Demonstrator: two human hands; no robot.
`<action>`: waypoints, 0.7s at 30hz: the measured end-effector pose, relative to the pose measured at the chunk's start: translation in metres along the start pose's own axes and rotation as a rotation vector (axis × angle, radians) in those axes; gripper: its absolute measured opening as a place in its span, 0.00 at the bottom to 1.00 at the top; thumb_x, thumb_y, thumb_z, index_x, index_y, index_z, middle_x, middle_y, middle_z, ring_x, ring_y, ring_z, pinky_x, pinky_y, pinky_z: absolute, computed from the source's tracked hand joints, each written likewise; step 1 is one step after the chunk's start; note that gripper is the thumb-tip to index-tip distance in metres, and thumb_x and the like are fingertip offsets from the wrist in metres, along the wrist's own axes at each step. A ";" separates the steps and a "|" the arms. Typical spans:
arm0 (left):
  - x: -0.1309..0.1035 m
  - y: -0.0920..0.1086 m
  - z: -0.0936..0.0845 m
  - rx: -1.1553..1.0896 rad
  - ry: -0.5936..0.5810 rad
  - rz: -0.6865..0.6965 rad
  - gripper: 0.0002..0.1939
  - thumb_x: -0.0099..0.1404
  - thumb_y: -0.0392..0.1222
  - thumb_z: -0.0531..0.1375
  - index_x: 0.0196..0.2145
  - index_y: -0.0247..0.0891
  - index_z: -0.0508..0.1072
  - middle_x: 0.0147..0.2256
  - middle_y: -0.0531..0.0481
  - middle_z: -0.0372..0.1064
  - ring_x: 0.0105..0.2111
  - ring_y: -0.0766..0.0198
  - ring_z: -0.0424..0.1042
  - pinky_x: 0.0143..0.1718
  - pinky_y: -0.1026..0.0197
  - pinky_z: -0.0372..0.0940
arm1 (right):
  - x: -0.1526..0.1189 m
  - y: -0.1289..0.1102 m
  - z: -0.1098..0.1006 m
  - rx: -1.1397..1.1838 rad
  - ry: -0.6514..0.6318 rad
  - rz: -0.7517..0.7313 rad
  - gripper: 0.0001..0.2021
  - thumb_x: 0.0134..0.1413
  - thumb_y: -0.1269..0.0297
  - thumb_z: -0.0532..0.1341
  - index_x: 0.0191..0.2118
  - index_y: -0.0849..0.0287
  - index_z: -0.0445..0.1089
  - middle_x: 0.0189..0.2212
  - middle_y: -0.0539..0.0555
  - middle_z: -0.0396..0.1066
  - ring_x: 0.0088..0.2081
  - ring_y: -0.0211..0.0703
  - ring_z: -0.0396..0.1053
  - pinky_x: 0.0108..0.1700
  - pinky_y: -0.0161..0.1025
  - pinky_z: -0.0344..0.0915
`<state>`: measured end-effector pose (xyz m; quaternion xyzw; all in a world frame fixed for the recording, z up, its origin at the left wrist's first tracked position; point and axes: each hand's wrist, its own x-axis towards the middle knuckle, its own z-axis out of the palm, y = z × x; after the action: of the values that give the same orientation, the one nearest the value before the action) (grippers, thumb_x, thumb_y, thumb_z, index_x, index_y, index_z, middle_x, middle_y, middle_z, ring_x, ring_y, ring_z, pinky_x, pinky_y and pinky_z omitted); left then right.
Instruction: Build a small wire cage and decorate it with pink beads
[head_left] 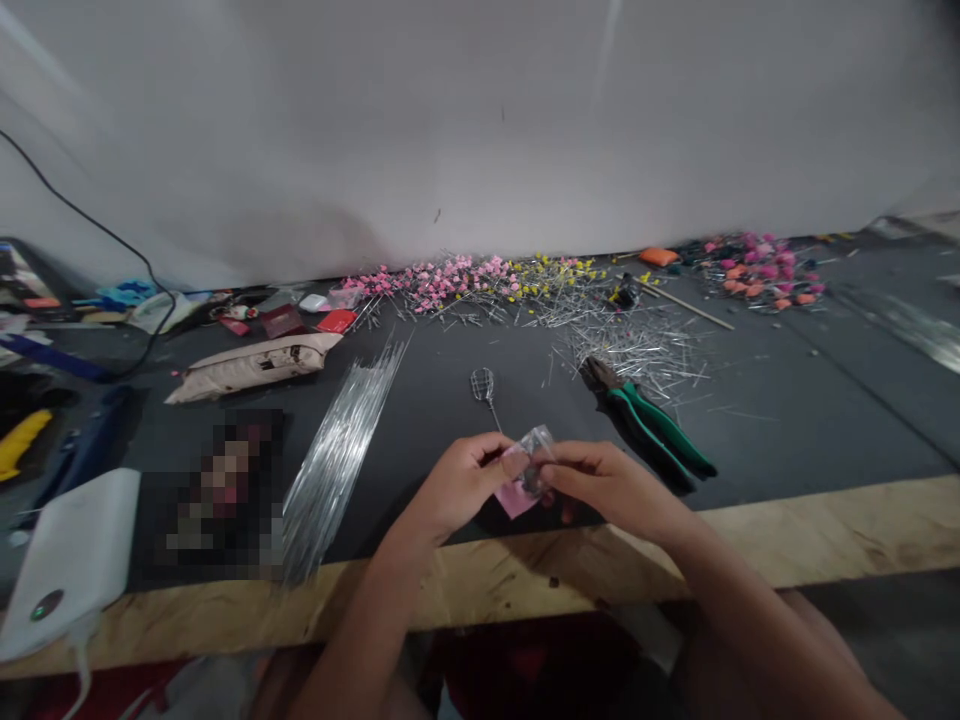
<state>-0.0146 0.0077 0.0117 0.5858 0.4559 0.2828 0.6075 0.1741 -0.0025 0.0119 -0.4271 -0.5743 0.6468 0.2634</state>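
Observation:
Near the table's front edge, my left hand [469, 482] and my right hand [600, 480] are closed on a small clear plastic bag [537, 440]. A pink piece [516, 500] shows below the bag, between my hands; I cannot tell if it is inside the bag or behind it. Just beyond my left hand lies a small wire shape like a racket [484, 384], its thin stem running toward my fingers. Green-handled pliers [660, 425] lie to the right of my right hand. My fingertips partly hide what the bag contains.
A bundle of straight wires [341, 445] lies left of my hands. Pink-tipped wires [457, 280], yellow-tipped wires [551, 275] and loose wire pieces [637, 345] line the back. A white power bank [71, 555] and a long beige packet [255, 368] are at the left.

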 end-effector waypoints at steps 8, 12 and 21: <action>0.011 -0.006 0.015 -0.192 0.151 -0.074 0.12 0.55 0.48 0.61 0.26 0.36 0.74 0.24 0.52 0.67 0.25 0.67 0.63 0.29 0.64 0.57 | 0.003 0.006 -0.003 -0.030 -0.098 0.040 0.11 0.53 0.64 0.57 0.39 0.60 0.72 0.22 0.47 0.64 0.25 0.32 0.61 0.30 0.32 0.59; 0.011 -0.009 0.014 -0.228 0.154 -0.095 0.12 0.54 0.49 0.61 0.27 0.35 0.74 0.24 0.52 0.66 0.25 0.67 0.63 0.29 0.64 0.57 | 0.003 0.001 -0.003 -0.132 -0.113 0.029 0.13 0.54 0.67 0.53 0.42 0.59 0.71 0.20 0.46 0.62 0.24 0.32 0.60 0.30 0.32 0.57; 0.010 -0.005 0.013 -0.385 0.124 -0.090 0.09 0.51 0.45 0.64 0.25 0.35 0.73 0.24 0.54 0.67 0.26 0.69 0.63 0.31 0.65 0.56 | 0.002 -0.005 -0.011 -0.036 -0.343 0.153 0.12 0.53 0.72 0.48 0.28 0.62 0.67 0.13 0.45 0.61 0.18 0.30 0.60 0.24 0.31 0.56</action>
<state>0.0006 0.0101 0.0031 0.4195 0.4555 0.3728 0.6911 0.1819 0.0065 0.0165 -0.3576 -0.5882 0.7179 0.1039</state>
